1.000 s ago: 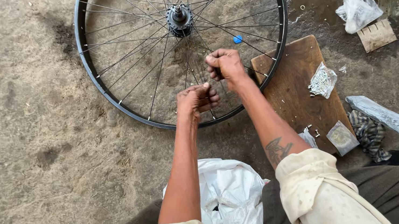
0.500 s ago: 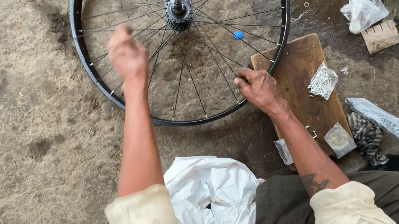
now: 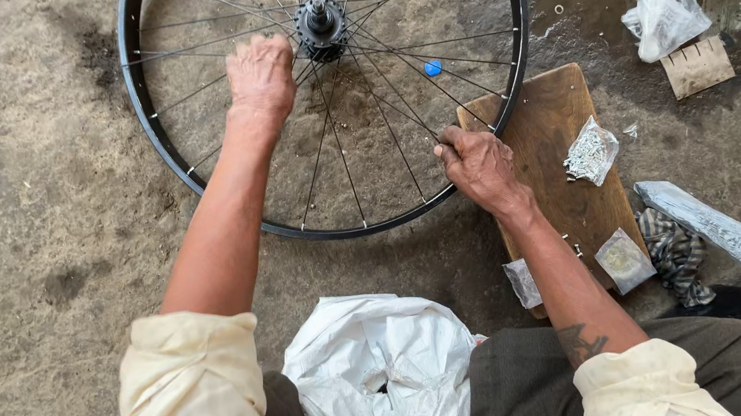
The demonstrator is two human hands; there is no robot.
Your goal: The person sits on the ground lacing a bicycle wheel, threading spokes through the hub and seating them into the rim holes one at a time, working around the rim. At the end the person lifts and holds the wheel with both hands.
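A black spoked metal bicycle wheel [image 3: 507, 62] lay flat on the concrete floor [image 3: 4, 201]. The left hand [image 3: 261, 75] rested curled on spokes beside the hub [image 3: 320, 22]; the right hand [image 3: 477, 164] pinched a spoke near the rim.

Wheel rim [image 3: 182, 175]: glossy black metal; spokes [image 3: 320, 151]: thin bright wire. Board [image 3: 571, 193]: worn matt wood. Floor [image 3: 7, 221]: rough stained concrete. Bag [image 3: 390, 377]: crinkled white plastic.

Left of the black spoked bicycle wheel [image 3: 335, 92] the concrete floor [image 3: 4, 201] lies open. Right of it, a brown wooden board [image 3: 549, 156], small clear plastic packets [image 3: 591, 151] and a crumpled white bag [image 3: 662, 17] crowd the way; thin spokes bar passage within the rim.
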